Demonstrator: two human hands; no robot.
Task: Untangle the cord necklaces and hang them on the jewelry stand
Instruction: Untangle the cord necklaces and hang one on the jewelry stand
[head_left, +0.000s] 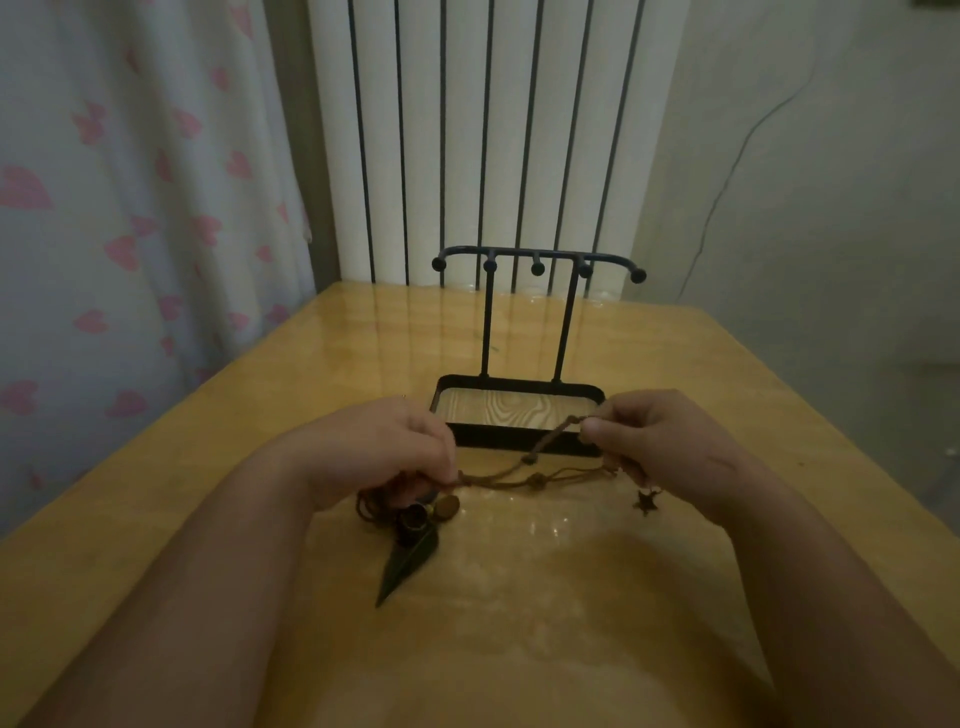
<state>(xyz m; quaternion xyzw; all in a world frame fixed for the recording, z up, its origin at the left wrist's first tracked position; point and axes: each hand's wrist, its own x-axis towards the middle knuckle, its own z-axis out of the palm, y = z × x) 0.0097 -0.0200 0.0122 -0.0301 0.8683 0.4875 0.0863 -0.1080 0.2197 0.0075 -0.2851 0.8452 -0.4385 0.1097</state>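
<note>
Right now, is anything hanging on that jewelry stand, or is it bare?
Bare. All five knobs of the jewelry stand carry nothing; the cord necklaces stretch between the left hand and right hand.

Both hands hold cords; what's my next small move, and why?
Probably draw the right hand rightward, teasing its brown cord out of the bundle the left hand grips. Two knotted cords run together between the hands, dark pendants bunch beneath the left hand, and the hooks of the black metal jewelry stand are bare.
</note>
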